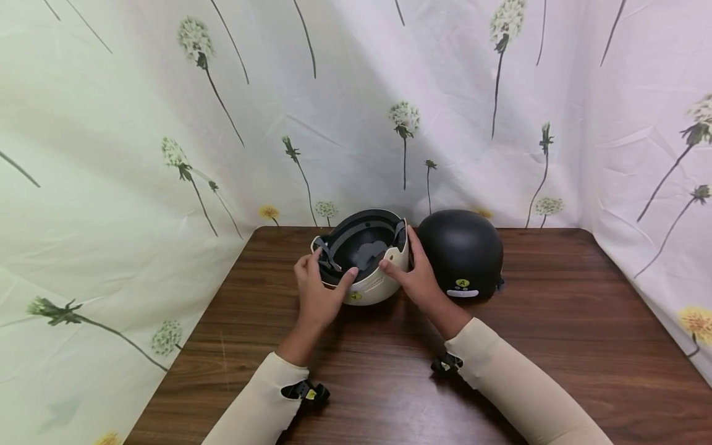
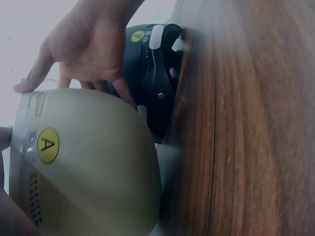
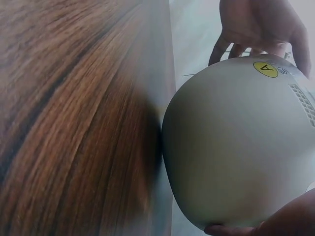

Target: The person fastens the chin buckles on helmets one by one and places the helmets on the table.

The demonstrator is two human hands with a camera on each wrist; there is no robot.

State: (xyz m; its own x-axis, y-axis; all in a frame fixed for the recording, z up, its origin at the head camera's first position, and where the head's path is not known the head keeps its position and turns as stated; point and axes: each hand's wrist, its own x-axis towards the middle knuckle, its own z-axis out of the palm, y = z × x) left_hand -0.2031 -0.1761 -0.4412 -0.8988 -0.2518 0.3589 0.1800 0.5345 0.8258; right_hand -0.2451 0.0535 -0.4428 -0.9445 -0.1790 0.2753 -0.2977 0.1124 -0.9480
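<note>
A cream helmet is turned with its opening upward on the wooden table, showing its black lining and grey chin strap. My left hand grips its left rim, thumb over the near edge and fingers round the outside. On the opposite side my right hand holds the right rim, its thumb also at the near edge. In the right wrist view the rounded shell, with a yellow "A" sticker, comes right down to the tabletop.
Close on the right stands a black helmet, dome up, with a yellow "A" sticker and a white label near its lower edge. The dark wooden table meets a white curtain printed with dandelions at its back and sides.
</note>
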